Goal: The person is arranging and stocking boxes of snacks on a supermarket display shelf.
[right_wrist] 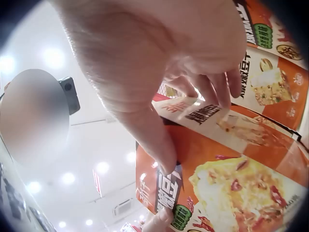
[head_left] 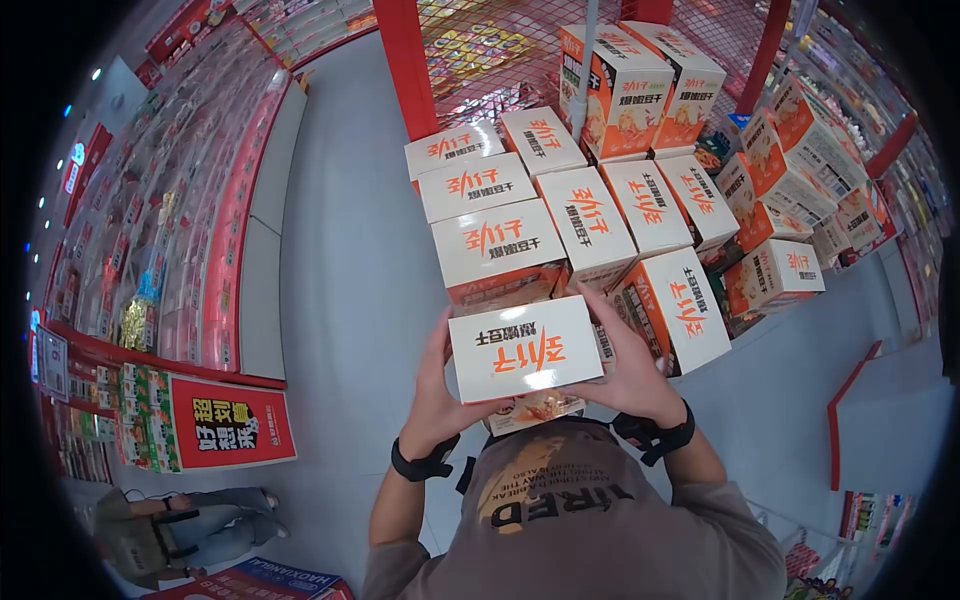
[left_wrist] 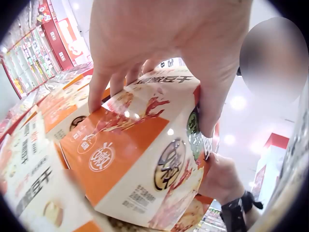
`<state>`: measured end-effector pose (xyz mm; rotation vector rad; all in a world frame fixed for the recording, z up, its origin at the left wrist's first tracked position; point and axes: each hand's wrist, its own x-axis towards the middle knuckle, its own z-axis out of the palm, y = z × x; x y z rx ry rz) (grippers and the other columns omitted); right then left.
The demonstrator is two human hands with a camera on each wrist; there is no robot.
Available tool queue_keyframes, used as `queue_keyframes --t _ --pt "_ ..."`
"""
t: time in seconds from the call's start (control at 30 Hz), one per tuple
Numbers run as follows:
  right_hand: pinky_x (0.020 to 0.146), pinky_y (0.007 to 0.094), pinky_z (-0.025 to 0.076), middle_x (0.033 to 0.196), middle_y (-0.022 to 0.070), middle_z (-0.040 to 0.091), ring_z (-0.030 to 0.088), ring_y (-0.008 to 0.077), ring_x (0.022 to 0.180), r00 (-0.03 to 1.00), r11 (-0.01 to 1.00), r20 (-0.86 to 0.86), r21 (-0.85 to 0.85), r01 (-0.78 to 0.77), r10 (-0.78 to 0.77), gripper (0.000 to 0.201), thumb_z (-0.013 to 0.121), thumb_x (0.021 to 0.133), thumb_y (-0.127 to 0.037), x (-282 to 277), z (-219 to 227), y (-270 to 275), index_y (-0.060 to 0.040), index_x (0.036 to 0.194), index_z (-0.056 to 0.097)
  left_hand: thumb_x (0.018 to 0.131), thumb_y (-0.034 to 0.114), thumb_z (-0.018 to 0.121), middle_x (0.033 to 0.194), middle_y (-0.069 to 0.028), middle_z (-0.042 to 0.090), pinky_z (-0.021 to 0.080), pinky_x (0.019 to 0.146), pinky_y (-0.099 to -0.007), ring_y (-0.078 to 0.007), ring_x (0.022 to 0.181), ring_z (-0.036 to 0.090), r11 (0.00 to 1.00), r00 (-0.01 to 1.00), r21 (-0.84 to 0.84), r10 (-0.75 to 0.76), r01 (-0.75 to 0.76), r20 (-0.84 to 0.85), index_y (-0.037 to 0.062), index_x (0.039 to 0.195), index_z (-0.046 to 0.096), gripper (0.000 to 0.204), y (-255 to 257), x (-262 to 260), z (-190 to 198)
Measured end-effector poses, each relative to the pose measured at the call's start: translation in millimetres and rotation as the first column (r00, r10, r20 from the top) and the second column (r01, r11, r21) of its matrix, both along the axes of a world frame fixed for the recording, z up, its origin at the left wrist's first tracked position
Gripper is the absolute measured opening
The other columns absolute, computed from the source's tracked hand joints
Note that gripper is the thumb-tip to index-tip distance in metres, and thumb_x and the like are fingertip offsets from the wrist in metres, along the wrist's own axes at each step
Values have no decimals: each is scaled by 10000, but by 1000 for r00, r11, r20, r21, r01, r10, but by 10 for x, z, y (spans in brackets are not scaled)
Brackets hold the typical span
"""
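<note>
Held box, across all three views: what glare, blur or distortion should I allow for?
Head: fisheye curvature, dark corners, bright glare on the held box's top; left wrist: small highlights on its printed faces, a blurred oval at upper right; right wrist: ceiling lights washed out, another blurred oval at left.

A grey-brown T-shirt with short sleeves fills the bottom centre, its dark lettering apparently upside down beside a tan print; black straps circle both wrists.
</note>
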<state>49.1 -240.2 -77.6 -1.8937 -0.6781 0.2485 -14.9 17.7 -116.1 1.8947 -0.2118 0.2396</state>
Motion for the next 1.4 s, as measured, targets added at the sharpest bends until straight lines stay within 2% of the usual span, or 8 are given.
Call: queue_keyframes --t 0.3,0.63,0.87,0.97,1.13,1.23,1.37,1.4 --pt "1003 390 427 1450 169 415 451 294 1315 994 999 103 28 19 -22 1077 889 611 -230 -9 27 71 -56 1487 286 643 202 896 1402 -176 443 432 1033 -403 -290 1259 500 987 986 98 116 -128 119 -26 1441 317 1012 -37 -125 -125" --pt "936 372 491 1376 187 472 535 314 1193 938 979 288 12 -205 193 757 867 632 -178 -197 267 -171 -63 1315 562 732 21 786 1412 -197 485 344 1106 -412 -268 1297 481 893 995 -441 -56 89 86 -44 1390 431 751 9 -199 11" --pt "604 287 490 909 64 450 550 179 768 833 986 534 -145 -77 144 763 888 561 -416 -343 560 -206 -84 1209 662 846 45 671 1506 -203 359 298 1125 -394 -287 1367 392 793 940 -508 -313 337 135 -10 1474 304 730 -198 30 88" --pt "588 294 464 899 51 436 512 174 712 807 993 587 -119 13 60 763 888 563 -428 -395 362 -192 -91 1209 664 885 32 607 1517 -179 353 300 1120 -368 -277 1369 394 914 963 -304 -258 270 80 -4 1492 259 700 -288 130 152" --pt "690 267 494 920 61 529 596 157 795 980 953 100 237 -190 170 652 842 712 -346 -217 76 -480 -19 1232 622 883 108 643 1476 -177 413 367 1088 -410 -336 1331 443 968 953 -144 -232 207 -195 31 1414 437 575 -317 -25 291" --pt "714 259 506 958 71 541 607 137 808 944 858 -306 511 50 127 555 724 821 -150 -316 24 -454 17 1314 531 793 233 774 1480 -194 395 352 1101 -420 -349 1350 412 936 934 -62 -350 346 -70 37 1436 398 770 -227 -127 386" --pt "751 243 529 973 85 544 618 114 852 965 972 -158 77 224 -210 762 584 824 34 -329 -92 -191 11 1494 222 663 283 873 1533 -193 302 340 1108 -402 -325 1374 385 950 941 -8 -309 311 -140 50 1499 263 1060 -410 -177 255" --pt "715 230 527 972 87 543 620 115 822 950 955 -246 178 239 -192 871 608 793 53 -307 -139 -155 -4 1518 129 667 258 869 1526 -185 321 347 1103 -398 -317 1369 393 954 939 -48 -299 295 -172 48 1494 279 1037 -400 -165 258"
